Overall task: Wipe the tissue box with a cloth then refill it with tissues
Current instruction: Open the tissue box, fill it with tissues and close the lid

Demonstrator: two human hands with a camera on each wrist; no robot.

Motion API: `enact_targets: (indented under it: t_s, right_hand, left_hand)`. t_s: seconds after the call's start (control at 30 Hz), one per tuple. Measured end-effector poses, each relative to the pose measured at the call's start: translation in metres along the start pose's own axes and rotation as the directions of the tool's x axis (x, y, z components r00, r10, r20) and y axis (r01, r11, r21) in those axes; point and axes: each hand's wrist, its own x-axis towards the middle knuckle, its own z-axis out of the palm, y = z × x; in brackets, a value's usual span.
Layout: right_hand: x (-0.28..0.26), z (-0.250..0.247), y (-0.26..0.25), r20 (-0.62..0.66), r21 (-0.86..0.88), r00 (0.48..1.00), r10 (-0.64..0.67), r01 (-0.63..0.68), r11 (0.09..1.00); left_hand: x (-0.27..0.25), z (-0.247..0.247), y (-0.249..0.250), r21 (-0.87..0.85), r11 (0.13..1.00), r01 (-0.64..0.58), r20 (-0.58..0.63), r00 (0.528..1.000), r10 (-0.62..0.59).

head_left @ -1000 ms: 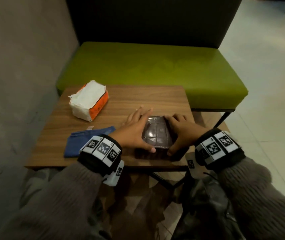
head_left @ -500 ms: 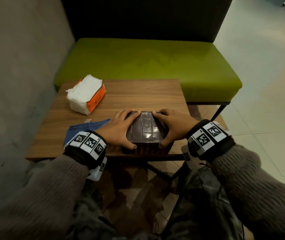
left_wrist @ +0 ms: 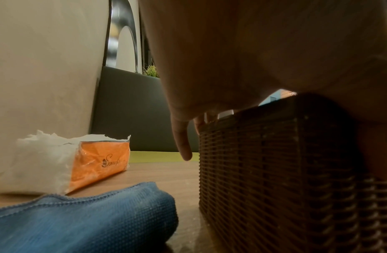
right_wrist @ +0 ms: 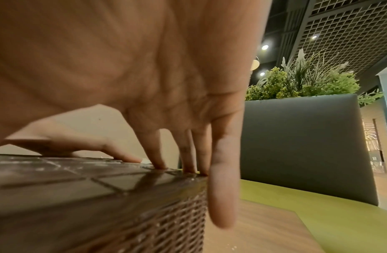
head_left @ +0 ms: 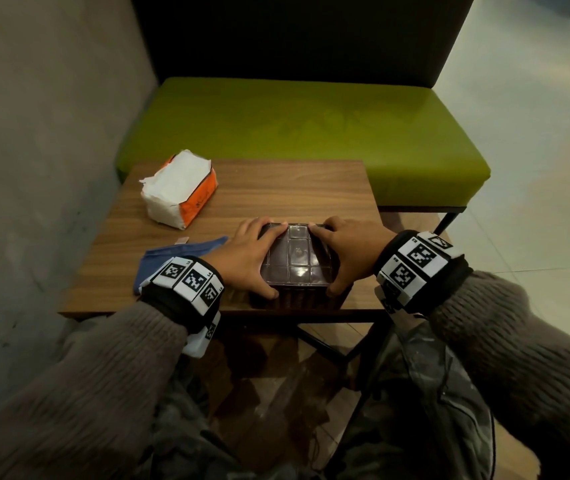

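The tissue box (head_left: 294, 268), a dark brown woven box with a glossy gridded top panel, sits on the wooden table (head_left: 276, 192) near its front edge, at about 5 o'clock on the tabletop. Both hands clasp it from opposite sides. The left hand (head_left: 247, 254) covers the box's left side, fingers curled over the far top edge and thumb wrapped down at the near corner; in the left wrist view the palm (left_wrist: 242, 59) lies over the top of the woven wall (left_wrist: 275, 171) while one finger hangs down beside it. The right hand (head_left: 351, 252) mirrors this on the right side, thumb hooked at the near right corner. The right wrist view shows its fingertips (right_wrist: 160, 165) pressing on the far edge of the shiny top (right_wrist: 69, 181), with the little finger (right_wrist: 223, 188) hanging down past the corner along the woven side.

A blue cloth (head_left: 179, 252) lies flat on the table at 9 o'clock from the box, partly under the left wrist and just beside the box without clearly touching it. A torn-open orange pack of white tissues (head_left: 181, 188) rests farther back at 10 o'clock, well apart from the box. A green bench seat (head_left: 294, 126) stands beyond the table at 12 o'clock, against a dark backrest, with potted greenery (right_wrist: 303, 82) behind it.
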Motion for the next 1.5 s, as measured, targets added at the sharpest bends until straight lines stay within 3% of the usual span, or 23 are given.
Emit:
enact_targets:
  t_s: [0.4, 0.53, 0.6, 0.7, 0.77, 0.83, 0.87, 0.9, 0.93, 0.97, 1.0, 1.03, 1.07, 1.1, 1.17, 1.2, 1.27, 1.5]
  right_hand:
    - [0.003, -0.004, 0.008, 0.001, 0.028, 0.999, -0.034, 0.034, 0.999]
    - [0.004, -0.001, 0.011, 0.004, 0.110, 0.999, -0.035, 0.034, 0.993]
    - [0.003, 0.000, 0.016, 0.017, 0.236, 0.999, -0.051, 0.045, 0.971]
    - [-0.002, 0.002, 0.022, 0.017, 0.391, 0.998, -0.061, 0.050, 0.919]
    - [-0.008, 0.002, 0.019, 0.003, 0.457, 0.999, -0.049, 0.042, 0.888]
    - [-0.021, 0.000, 0.011, -0.088, 0.545, 0.996, 0.002, 0.046, 0.837]
    - [-0.030, 0.002, 0.005, -0.212, 0.597, 0.976, 0.054, 0.085, 0.798]
    - [-0.039, 0.007, -0.003, -0.389, 0.636, 0.910, 0.141, 0.154, 0.757]
    - [-0.049, 0.015, -0.012, -0.572, 0.646, 0.779, 0.257, 0.235, 0.726]
    - [-0.057, 0.025, -0.023, -0.699, 0.639, 0.609, 0.375, 0.296, 0.710]
    - [-0.062, 0.037, -0.035, -0.749, 0.637, 0.466, 0.471, 0.315, 0.703]
    - [-0.063, 0.048, -0.046, -0.749, 0.653, 0.391, 0.534, 0.302, 0.695]
    - [-0.062, 0.060, -0.056, -0.727, 0.677, 0.387, 0.567, 0.266, 0.686]
    - [-0.057, 0.073, -0.064, -0.689, 0.701, 0.444, 0.573, 0.207, 0.683]
    - [-0.048, 0.094, -0.074, -0.589, 0.702, 0.608, 0.531, 0.061, 0.709]
    - [-0.044, 0.102, -0.075, -0.555, 0.688, 0.655, 0.513, 0.014, 0.726]
    - [-0.039, 0.112, -0.070, -0.535, 0.685, 0.670, 0.515, -0.014, 0.729]
    - [-0.039, 0.115, -0.040, -0.523, 0.733, 0.729, 0.443, 0.119, 0.669]
  left_hand:
    - [-0.001, 0.004, -0.001, -0.032, 0.999, -0.018, -0.012, 1.000, 0.018]
    - [-0.015, 0.001, -0.004, -0.201, 0.979, -0.043, -0.026, 0.999, 0.039]
    - [-0.031, 0.002, -0.012, -0.315, 0.945, -0.093, -0.127, 0.990, 0.055]
    - [-0.054, 0.004, -0.021, -0.237, 0.940, -0.245, -0.396, 0.908, 0.137]
    - [-0.060, 0.004, -0.022, -0.146, 0.940, -0.308, -0.499, 0.843, 0.199]
    - [-0.060, 0.001, -0.017, -0.144, 0.929, -0.342, -0.571, 0.795, 0.204]
    - [-0.058, -0.003, -0.014, -0.150, 0.922, -0.357, -0.622, 0.759, 0.192]
    - [-0.056, -0.008, -0.011, -0.155, 0.918, -0.366, -0.679, 0.714, 0.171]
    - [-0.053, -0.014, -0.010, -0.161, 0.916, -0.368, -0.732, 0.667, 0.139]
    - [-0.050, -0.019, -0.009, -0.196, 0.910, -0.365, -0.774, 0.628, 0.086]
    - [-0.045, -0.024, -0.009, -0.278, 0.889, -0.365, -0.794, 0.608, 0.001]
    - [-0.039, -0.031, -0.010, -0.394, 0.840, -0.374, -0.792, 0.602, -0.103]
    - [-0.032, -0.036, -0.013, -0.506, 0.774, -0.380, -0.770, 0.604, -0.206]
    - [-0.025, -0.042, -0.017, -0.590, 0.715, -0.376, -0.741, 0.603, -0.294]
    - [-0.011, -0.050, -0.032, -0.692, 0.635, -0.342, -0.687, 0.583, -0.434]
    - [-0.004, -0.052, -0.040, -0.733, 0.595, -0.330, -0.655, 0.578, -0.486]
    - [0.014, -0.052, -0.059, -0.793, 0.535, -0.291, -0.588, 0.596, -0.547]
    - [0.084, -0.026, -0.097, -0.887, 0.458, -0.057, -0.341, 0.750, -0.566]
